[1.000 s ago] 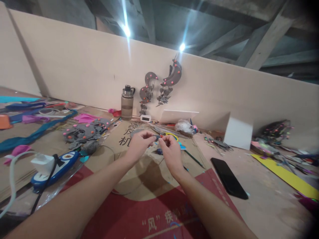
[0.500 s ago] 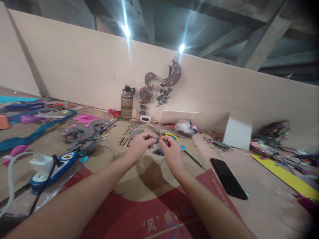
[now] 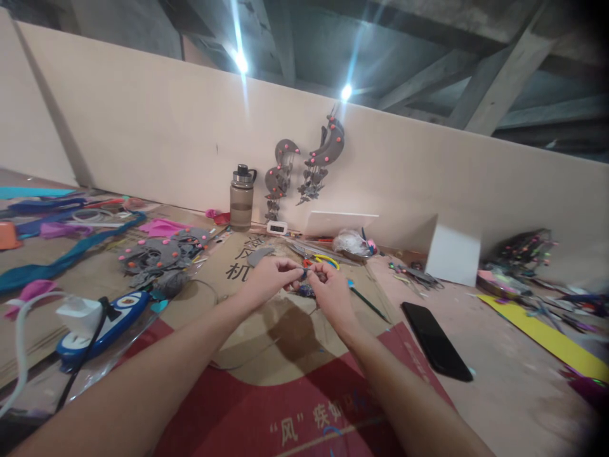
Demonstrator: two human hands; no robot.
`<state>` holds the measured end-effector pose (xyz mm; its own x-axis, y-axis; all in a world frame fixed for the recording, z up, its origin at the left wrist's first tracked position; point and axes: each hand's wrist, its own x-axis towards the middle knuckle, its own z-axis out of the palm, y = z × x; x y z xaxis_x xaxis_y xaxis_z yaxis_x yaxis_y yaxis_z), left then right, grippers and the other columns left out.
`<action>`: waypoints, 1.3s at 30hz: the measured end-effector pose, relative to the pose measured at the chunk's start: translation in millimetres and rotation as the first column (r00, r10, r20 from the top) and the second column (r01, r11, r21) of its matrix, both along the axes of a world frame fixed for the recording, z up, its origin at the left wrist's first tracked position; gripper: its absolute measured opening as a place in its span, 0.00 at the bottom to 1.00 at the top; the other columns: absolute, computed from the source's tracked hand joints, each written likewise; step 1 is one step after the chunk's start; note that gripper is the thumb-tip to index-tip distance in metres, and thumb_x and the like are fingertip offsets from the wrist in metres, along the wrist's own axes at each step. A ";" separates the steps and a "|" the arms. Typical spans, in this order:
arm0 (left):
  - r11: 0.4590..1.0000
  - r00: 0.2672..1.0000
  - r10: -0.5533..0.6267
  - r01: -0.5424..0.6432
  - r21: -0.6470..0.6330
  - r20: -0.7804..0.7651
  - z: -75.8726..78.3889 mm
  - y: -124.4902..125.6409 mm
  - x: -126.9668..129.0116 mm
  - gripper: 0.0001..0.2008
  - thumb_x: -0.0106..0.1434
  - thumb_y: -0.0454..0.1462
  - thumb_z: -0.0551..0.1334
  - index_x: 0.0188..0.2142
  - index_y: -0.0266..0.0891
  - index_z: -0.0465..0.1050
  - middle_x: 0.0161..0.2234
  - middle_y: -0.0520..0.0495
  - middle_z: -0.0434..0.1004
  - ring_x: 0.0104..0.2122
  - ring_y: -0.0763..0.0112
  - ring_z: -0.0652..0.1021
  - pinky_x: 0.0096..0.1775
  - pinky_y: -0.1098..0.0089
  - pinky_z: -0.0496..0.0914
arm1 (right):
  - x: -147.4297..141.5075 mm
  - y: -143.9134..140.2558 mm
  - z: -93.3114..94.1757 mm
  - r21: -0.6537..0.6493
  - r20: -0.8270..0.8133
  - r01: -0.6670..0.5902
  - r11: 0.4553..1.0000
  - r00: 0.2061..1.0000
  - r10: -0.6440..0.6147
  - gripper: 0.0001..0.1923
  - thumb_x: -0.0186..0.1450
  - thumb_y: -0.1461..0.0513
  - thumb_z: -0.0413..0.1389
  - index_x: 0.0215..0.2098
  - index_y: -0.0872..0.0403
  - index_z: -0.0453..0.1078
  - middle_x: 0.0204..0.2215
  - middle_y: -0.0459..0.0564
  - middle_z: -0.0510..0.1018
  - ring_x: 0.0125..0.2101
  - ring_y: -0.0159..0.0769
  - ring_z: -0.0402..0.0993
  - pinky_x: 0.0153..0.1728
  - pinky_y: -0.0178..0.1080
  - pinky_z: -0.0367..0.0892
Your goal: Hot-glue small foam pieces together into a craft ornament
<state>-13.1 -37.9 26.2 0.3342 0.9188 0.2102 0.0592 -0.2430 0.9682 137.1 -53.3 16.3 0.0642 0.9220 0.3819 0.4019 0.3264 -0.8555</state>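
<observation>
My left hand (image 3: 272, 280) and my right hand (image 3: 332, 297) meet above the cardboard (image 3: 238, 343). Thumbs and fingertips of both are closed on a small dark piece (image 3: 304, 273), too small and blurred to name. Just behind my left hand lies a flat grey felt piece (image 3: 260, 256). Past my right fingers is a tool with a yellow handle (image 3: 328, 261), partly covered by the hand. A dark green stick (image 3: 370, 303), like a pencil, lies to the right. Thin cord curves across the cardboard below my hands.
Left are a blue power strip (image 3: 111, 327) with a white plug and a heap of grey felt crescents (image 3: 157, 254). A phone (image 3: 435, 339) lies right. Behind stand a water bottle (image 3: 242, 200) and a small digital clock (image 3: 276, 228). Felt crescent hangings (image 3: 328, 146) are on the wall.
Both hands have shifted slightly right and a little lower, and their fingertips have drawn closer together around the small dark piece. The surrounding things have stayed put.
</observation>
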 end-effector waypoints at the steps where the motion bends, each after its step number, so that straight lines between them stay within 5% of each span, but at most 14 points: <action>1: 1.000 0.999 0.018 -0.017 0.020 -0.031 0.5 -0.2 -0.1 0.09 0.54 0.39 0.61 0.28 0.33 0.75 0.20 0.50 0.73 0.21 0.77 0.70 0.25 0.75 0.63 | -0.6 -0.8 0.3 0.007 0.020 -0.001 1.000 1.000 0.001 0.07 0.56 0.59 0.52 0.26 0.55 0.67 0.18 0.41 0.65 0.20 0.27 0.57 0.22 0.31 0.53; 5: 0.998 0.992 0.069 -0.068 0.007 -0.109 2.6 -0.3 -1.1 0.06 0.53 0.36 0.60 0.26 0.34 0.74 0.20 0.50 0.73 0.21 0.77 0.71 0.25 0.75 0.64 | 0.3 0.8 -1.2 -0.022 0.047 -0.022 1.000 0.999 0.023 0.07 0.55 0.59 0.52 0.25 0.55 0.66 0.18 0.41 0.65 0.20 0.27 0.57 0.22 0.31 0.53; 8: 0.999 0.989 -0.005 -0.001 -0.038 -0.145 4.4 1.0 -4.6 0.08 0.53 0.37 0.61 0.29 0.34 0.75 0.21 0.48 0.74 0.22 0.75 0.72 0.26 0.75 0.65 | 3.6 4.3 -3.1 -0.043 0.095 -0.007 0.999 0.995 0.011 0.07 0.55 0.59 0.52 0.25 0.55 0.67 0.17 0.41 0.64 0.20 0.28 0.57 0.21 0.31 0.52; 13: 0.987 0.996 -0.087 0.084 -0.139 -0.011 7.4 3.7 -11.1 0.15 0.53 0.37 0.60 0.40 0.33 0.75 0.26 0.45 0.77 0.28 0.70 0.76 0.28 0.73 0.68 | 7.2 5.2 -2.9 -0.054 0.216 0.013 0.998 0.976 -0.001 0.08 0.56 0.59 0.51 0.25 0.54 0.67 0.16 0.41 0.64 0.19 0.28 0.58 0.21 0.31 0.51; 18: 0.991 0.961 0.026 0.012 0.134 -0.275 5.1 3.0 -9.9 0.13 0.52 0.38 0.61 0.37 0.36 0.78 0.31 0.46 0.80 0.29 0.69 0.77 0.30 0.72 0.68 | 6.4 1.4 -0.9 -0.021 0.305 -0.004 1.000 0.952 0.010 0.08 0.56 0.59 0.51 0.25 0.54 0.68 0.18 0.42 0.67 0.20 0.28 0.59 0.22 0.31 0.52; 25: 0.899 0.874 0.166 0.056 0.434 -0.457 3.1 0.1 -5.2 0.12 0.53 0.33 0.59 0.35 0.39 0.80 0.30 0.49 0.80 0.29 0.71 0.76 0.32 0.74 0.66 | 3.5 -4.1 2.9 0.027 0.439 0.032 0.999 0.897 -0.040 0.06 0.56 0.63 0.51 0.26 0.55 0.69 0.21 0.44 0.70 0.23 0.30 0.62 0.26 0.33 0.53; 30: 0.839 0.808 0.287 0.047 0.542 -0.515 2.3 0.6 -5.8 0.10 0.53 0.32 0.59 0.32 0.39 0.79 0.28 0.47 0.79 0.27 0.71 0.75 0.30 0.72 0.63 | 5.1 -0.7 -0.5 0.000 0.385 -0.068 0.998 0.921 0.062 0.07 0.59 0.61 0.51 0.28 0.55 0.70 0.22 0.45 0.72 0.25 0.31 0.65 0.28 0.34 0.57; 35: 0.867 0.814 0.365 -0.121 0.483 -0.452 0.9 3.5 -6.2 0.08 0.51 0.33 0.59 0.29 0.37 0.77 0.25 0.48 0.77 0.25 0.72 0.73 0.29 0.73 0.63 | 6.0 4.5 -8.3 0.051 0.261 -0.082 0.995 0.963 0.066 0.12 0.59 0.60 0.52 0.41 0.55 0.68 0.26 0.45 0.72 0.28 0.32 0.67 0.30 0.35 0.61; 39: 0.925 0.877 0.294 -0.162 0.343 -0.380 -0.3 4.4 -5.4 0.07 0.51 0.35 0.58 0.28 0.36 0.75 0.23 0.50 0.76 0.24 0.73 0.72 0.27 0.74 0.63 | 5.2 4.2 -7.2 0.022 0.222 -0.090 0.996 0.971 0.083 0.10 0.60 0.59 0.52 0.36 0.55 0.70 0.28 0.47 0.74 0.28 0.32 0.67 0.31 0.35 0.62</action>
<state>-18.6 -33.5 25.9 0.2395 0.8981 0.3689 0.5297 -0.4393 0.7256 142.2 -49.1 9.1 -0.1042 0.9076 0.4067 0.5489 0.3935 -0.7375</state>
